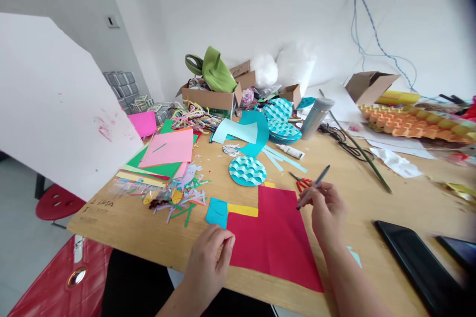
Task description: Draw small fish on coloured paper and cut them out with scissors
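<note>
My right hand [327,208] pinches a grey pen [316,184], its dark tip low over the right part of a red sheet of paper [277,237]. The sheet has an L-shaped outline and lies flat near the table's front edge. My left hand [210,257] rests by the sheet's left edge, fingers curled and thumb against them, with nothing visible inside. Beyond it lie a blue paper piece [216,212] and a yellow strip [243,210]. Behind the red sheet is a round blue disc [247,171] with wavy paper scales. Red-handled scissors [303,182] lie just past the pen.
Coloured sheets [167,148] and paper scraps [188,198] cover the left side. A glue tube [292,151], a silver bottle [316,118] and a green stick [366,158] are farther back. A black phone [412,262] lies right. A white board [55,109] leans in from the left.
</note>
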Demonstrator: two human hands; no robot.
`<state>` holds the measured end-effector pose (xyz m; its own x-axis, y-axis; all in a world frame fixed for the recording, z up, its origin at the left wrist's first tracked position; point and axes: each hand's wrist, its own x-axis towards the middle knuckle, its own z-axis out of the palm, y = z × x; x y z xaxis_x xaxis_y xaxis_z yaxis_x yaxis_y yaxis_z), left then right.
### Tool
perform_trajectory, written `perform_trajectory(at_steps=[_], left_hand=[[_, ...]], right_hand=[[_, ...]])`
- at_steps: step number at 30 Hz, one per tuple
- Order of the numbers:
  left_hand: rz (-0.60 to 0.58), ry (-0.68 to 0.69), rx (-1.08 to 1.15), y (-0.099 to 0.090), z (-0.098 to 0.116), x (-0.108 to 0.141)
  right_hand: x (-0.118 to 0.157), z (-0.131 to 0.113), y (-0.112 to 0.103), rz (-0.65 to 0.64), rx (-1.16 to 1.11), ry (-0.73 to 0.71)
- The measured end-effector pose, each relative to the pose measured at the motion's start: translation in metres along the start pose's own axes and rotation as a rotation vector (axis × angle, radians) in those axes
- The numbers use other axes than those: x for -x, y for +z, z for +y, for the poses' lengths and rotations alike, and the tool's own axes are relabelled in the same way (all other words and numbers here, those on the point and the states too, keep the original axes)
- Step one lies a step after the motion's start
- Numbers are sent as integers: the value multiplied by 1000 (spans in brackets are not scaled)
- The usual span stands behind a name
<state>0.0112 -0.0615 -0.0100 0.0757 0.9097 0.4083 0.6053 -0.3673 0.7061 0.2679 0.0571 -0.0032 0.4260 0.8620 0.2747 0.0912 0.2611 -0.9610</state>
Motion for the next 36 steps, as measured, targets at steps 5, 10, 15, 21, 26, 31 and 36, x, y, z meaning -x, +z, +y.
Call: perform_trajectory(at_steps=[5,10,15,21,26,31,36], left_hand=[[-10,104,-97,6,-6,4],[-13,189,-232,12,-10,3],[-123,171,-375,16,-14,-9],[-259,165,-428,26,-19,-17],[-213,244,-281,20,-14,-11],[-167,255,-192,4,-13,-6],[-109,243,-220,-1,-21,-3]], right_hand=[[-3,6,-1,-53,151,73],[-8,14,-3,-107,385,6],[-14,35,-7,-237,639,-95],[-20,60,-14,-317,833,-152],[-21,62,-17,-353,935,-146],[-19,63,-16,-340,885,-101],[-21,59,-15,-285,790,-138]])
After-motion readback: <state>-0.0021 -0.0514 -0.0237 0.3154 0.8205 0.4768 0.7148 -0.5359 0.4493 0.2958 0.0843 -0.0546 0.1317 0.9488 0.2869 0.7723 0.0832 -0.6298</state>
